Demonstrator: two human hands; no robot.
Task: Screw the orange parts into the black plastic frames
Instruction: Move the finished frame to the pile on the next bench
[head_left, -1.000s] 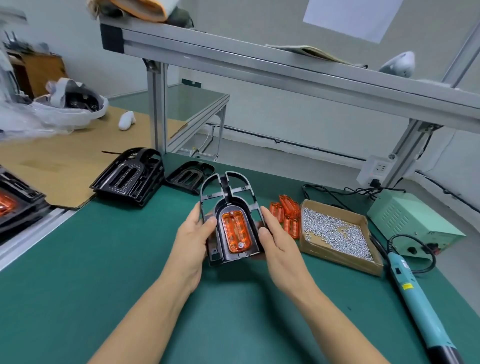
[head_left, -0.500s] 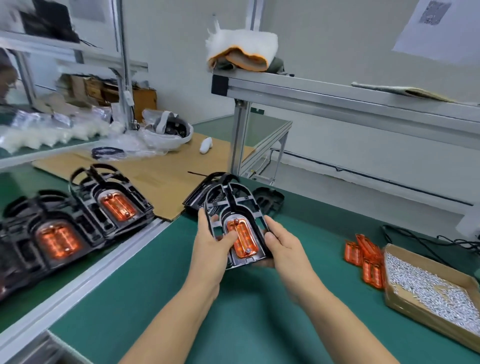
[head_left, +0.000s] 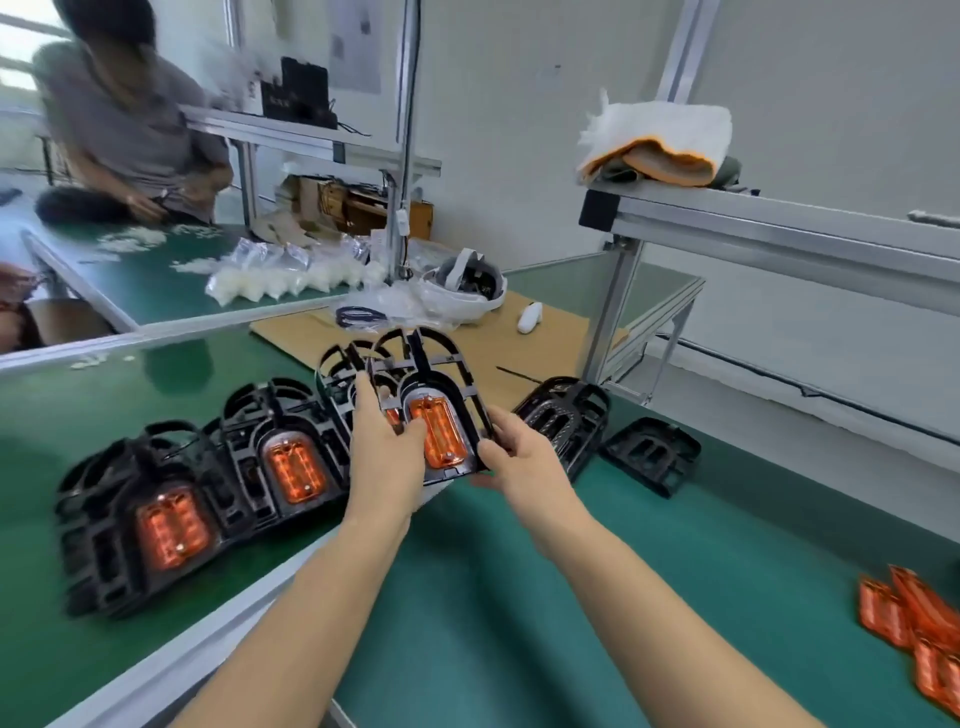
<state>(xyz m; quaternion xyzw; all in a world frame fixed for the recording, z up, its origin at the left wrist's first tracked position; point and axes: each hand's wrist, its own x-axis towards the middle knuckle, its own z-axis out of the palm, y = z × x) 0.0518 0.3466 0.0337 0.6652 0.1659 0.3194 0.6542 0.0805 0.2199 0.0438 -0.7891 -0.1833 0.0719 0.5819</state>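
Both hands carry one black frame (head_left: 415, 374) with an orange part (head_left: 439, 431) seated in its middle. The left hand (head_left: 387, 452) has its grip clamped on the frame's left edge, thumb lying by the orange part; the right hand (head_left: 511, 457) pinches the frame's lower right corner. The frame is off the green surface (head_left: 493, 597), tilted up toward the camera.

Just left of the frame lies a row of finished frames (head_left: 218, 478), each with its orange part in place. This one looks assembled too, so the step in hand is likely setting it aside with that row.

Next move, as I judge it: lower the frame at the near end of the row, overlapping its neighbour, then let go. After that, fetch a bare frame (head_left: 649, 457) from right of the held frame, and a loose orange part (head_left: 914, 618) from the pile far right of it.
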